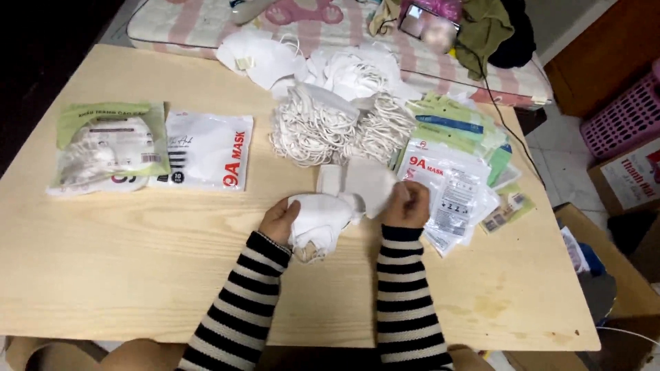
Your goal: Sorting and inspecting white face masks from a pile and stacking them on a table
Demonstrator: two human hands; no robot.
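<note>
Pale wood grain is filling most of the head view: a light-coloured desk (137,261) is carrying everything, and faint stains are showing on it toward five o'clock. Near the middle, the left hand (278,221) is closing its fingers around a small stack of white masks (322,218), gripping it from the nine o'clock side. The right hand (407,205), just at three o'clock of that stack, is pinching its fingers shut on a white mask edge that is stretching between the two hands. Both forearms are wearing black-and-white striped sleeves (402,288).

At twelve o'clock of the hands, a heap of loose white masks with tangled ear loops (330,120) is lying. At ten o'clock, two sealed packs are lying side by side: a green-topped pack (110,148) and a white pack (206,151). At two o'clock, a fan of empty clear and green pouches (457,178) is spreading toward the desk edge.

Beyond the far edge, a pink-striped mattress (206,20) is carrying dark and olive clothes (491,31). At three o'clock, a pink plastic basket (625,117) and cardboard boxes (629,178) are sitting on a tiled floor.
</note>
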